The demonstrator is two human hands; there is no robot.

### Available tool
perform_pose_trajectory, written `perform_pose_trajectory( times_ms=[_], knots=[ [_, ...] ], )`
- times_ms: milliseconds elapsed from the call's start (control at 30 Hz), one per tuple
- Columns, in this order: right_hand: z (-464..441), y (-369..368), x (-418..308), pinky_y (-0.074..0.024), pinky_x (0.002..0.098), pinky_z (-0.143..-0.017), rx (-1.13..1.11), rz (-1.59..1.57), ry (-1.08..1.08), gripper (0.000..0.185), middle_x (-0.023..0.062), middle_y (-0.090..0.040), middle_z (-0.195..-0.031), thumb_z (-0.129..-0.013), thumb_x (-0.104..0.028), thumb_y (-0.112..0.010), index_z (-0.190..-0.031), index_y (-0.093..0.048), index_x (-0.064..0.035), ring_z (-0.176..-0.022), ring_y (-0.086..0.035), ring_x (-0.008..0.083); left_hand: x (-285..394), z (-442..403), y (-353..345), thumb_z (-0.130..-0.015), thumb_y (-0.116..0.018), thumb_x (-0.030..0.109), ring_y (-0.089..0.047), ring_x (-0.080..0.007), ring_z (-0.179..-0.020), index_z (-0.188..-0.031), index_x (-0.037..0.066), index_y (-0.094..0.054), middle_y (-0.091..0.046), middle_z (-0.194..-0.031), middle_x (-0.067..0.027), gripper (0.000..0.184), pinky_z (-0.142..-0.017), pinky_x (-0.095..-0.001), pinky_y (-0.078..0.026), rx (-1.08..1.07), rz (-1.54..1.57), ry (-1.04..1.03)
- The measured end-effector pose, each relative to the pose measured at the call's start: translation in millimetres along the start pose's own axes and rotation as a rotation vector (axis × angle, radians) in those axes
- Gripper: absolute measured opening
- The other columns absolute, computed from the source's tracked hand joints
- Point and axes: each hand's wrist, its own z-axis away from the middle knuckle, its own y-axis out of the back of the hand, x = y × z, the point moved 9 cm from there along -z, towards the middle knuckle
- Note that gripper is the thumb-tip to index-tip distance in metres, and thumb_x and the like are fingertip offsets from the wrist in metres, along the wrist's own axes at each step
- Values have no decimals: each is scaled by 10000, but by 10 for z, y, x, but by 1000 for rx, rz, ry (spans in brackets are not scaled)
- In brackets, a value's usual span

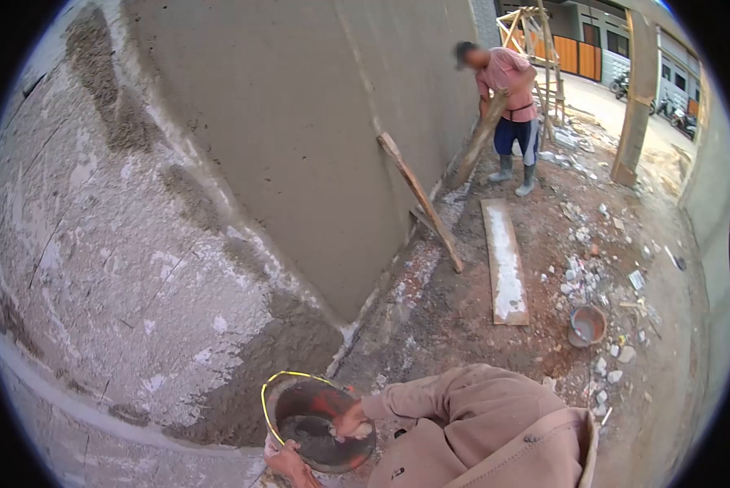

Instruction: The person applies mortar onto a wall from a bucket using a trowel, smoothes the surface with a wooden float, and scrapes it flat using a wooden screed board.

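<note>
1. Two bare hands were at a dark bucket (308,397), which stood at the bottom of the view, near the foot of the rough, patchy wall (96,268).
2. The left hand (293,465) had its fingers bent over the bucket's rim, pinching it near one end of the yellow handle (264,398).
3. The right hand (351,424), reaching from a brown sleeve (418,398), was inside the bucket, just above the grey mix (310,431). Its fingers were bent; I could not tell whether they were closed on anything.
4. Beyond the bucket, a wooden beam (422,199) leaned against the smooth grey wall (284,122), and a board (505,260) with a white patch lay on the ground.
5. A smaller bucket (596,322) stood among rubble (581,276) to the right.
6. Farther off, a co-worker (511,93) in a pink shirt and boots bent over a long plank (480,138), both hands near its upper end.
</note>
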Motion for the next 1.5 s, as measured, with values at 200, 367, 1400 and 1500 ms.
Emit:
perform_pose_trajectory(
  times_ms=[200, 367, 1400, 1500],
  knots=[
    [252, 218, -336, -496, 376, -531, 349, 336, 27, 182, 70, -580, -658, -855, -221, -595, -803, -611, -48, -551, -584, 191, -107, -228, 84, -572, -501, -142, -577, -151, -692, -1227, -94, -592, -653, -1156, -145, 664, -532, -236, -433, -115, -72, -62],
    [-461, -298, 288, -474, 365, -507, -176, -333, -192, 151, 52, -560, -697, -840, -188, -614, -909, -586, -57, -536, -544, 182, -265, -317, 164, -565, -502, -133, -585, -164, -740, -1246, -91, -586, -652, -1151, -148, 688, -543, -240, -437, -229, -54, -29],
    [-513, -837, -310, -390, 226, -347, -362, -1276, -108, 176, 51, -472, -743, -872, -115, -510, -1026, -474, -39, -479, -430, 93, 67, -639, 821, -604, -654, -109, -431, -55, -574, -606, 24, -506, -500, -615, 36, 199, -498, -241, -327, -235, 34, -75],
    [-383, -1034, -409, -381, 221, -311, -497, -1368, 85, 216, 53, -461, -737, -871, -142, -500, -1050, -465, -26, -445, -422, 88, 99, -624, 951, -603, -652, -115, -455, -56, -580, -604, 21, -494, -512, -611, 35, 209, -499, -236, -344, -157, 82, -6]
  ],
)
